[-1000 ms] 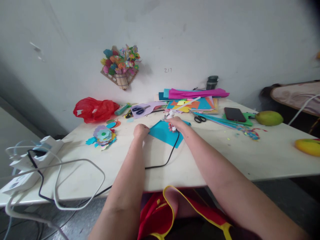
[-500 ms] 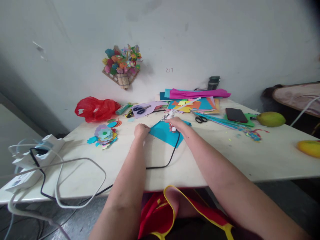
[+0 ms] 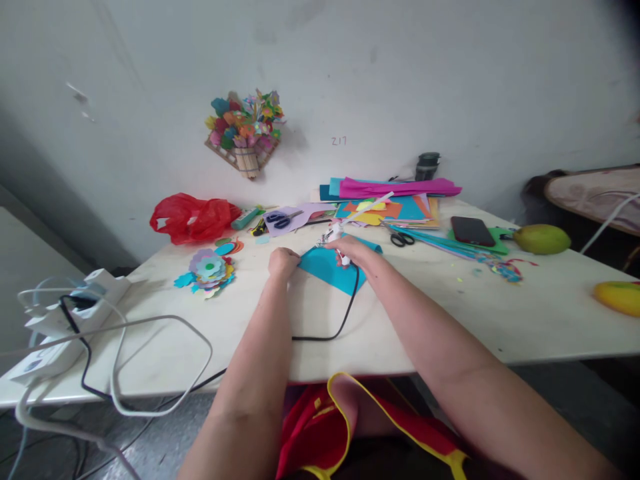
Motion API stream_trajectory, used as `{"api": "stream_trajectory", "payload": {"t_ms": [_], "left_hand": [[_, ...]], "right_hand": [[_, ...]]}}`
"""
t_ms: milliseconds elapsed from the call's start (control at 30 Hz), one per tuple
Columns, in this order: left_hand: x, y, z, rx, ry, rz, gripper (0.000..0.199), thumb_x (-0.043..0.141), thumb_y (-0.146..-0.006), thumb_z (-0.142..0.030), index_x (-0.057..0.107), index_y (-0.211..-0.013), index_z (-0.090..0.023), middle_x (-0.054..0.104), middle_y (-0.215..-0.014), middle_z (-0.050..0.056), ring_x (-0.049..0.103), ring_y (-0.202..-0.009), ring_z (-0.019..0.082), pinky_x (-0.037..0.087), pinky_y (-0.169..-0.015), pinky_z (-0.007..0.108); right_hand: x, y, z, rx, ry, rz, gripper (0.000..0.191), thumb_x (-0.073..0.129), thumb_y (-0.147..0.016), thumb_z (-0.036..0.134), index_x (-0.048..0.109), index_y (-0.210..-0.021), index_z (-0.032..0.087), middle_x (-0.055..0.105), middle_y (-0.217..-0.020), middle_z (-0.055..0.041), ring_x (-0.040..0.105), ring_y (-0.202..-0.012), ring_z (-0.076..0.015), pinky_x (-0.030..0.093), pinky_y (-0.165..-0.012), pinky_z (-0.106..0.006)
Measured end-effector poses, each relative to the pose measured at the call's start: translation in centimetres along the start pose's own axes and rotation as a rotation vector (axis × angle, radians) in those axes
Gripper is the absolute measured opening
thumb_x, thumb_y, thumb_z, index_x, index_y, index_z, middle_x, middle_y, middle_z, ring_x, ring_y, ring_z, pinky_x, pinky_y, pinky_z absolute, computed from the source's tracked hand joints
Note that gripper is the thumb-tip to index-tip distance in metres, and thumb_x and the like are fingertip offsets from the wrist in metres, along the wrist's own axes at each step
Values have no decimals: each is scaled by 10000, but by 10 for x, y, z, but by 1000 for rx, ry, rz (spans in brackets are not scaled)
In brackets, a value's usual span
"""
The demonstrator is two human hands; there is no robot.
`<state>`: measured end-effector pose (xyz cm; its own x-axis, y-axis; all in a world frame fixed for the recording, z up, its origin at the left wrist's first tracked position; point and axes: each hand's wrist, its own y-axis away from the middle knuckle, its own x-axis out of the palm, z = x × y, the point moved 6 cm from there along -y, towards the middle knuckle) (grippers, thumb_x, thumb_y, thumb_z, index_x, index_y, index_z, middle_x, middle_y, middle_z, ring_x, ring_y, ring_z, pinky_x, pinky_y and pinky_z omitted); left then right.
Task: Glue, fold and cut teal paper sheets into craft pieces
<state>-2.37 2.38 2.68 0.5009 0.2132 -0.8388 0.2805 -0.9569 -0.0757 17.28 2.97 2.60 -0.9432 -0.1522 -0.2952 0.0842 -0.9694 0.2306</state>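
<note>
A blue sheet [image 3: 334, 272] lies on the table in front of me, its far right corner curling up. My left hand [image 3: 284, 263] is closed at the sheet's left corner, pinching it. In my right hand [image 3: 347, 250] is a white glue gun [image 3: 336, 235] with a glue stick [image 3: 373, 206] sticking out of its back and a black cord running toward me. The gun's tip is over the far left edge of the sheet, a little right of my left hand. Whether the tip touches the sheet is too small to tell.
Stacked paper flowers [image 3: 209, 267] and a red plastic bag [image 3: 195, 219] are on the left, with a power strip [image 3: 65, 340] and loose cables nearer. Black scissors [image 3: 402, 239], a phone [image 3: 472, 231] and a mango [image 3: 541, 239] are on the right.
The glue gun in my right hand has moved slightly left along the sheet's far edge, toward my left hand. My left hand has stayed in place.
</note>
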Motion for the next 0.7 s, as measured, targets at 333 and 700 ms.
{"api": "stream_trajectory", "payload": {"t_ms": [333, 700], "left_hand": [[0, 1, -2, 9, -5, 15, 195, 624, -610, -228, 700, -788, -205, 687, -814, 38, 616, -760, 169, 445, -657, 217], [-9, -5, 14, -19, -151, 120, 244, 629, -578, -254, 688, -812, -219, 678, -825, 38, 610, -760, 172, 440, -607, 211]], "right_hand": [[-6, 0, -1, 12, -22, -50, 289, 623, -712, 401, 501, -760, 143, 450, -423, 30, 515, -405, -151, 383, -355, -231], [-10, -2, -5, 19, -45, -71, 250, 600, -734, 358, 499, -674, 137, 509, -428, -4, 514, -388, -138, 383, -355, -223]]}}
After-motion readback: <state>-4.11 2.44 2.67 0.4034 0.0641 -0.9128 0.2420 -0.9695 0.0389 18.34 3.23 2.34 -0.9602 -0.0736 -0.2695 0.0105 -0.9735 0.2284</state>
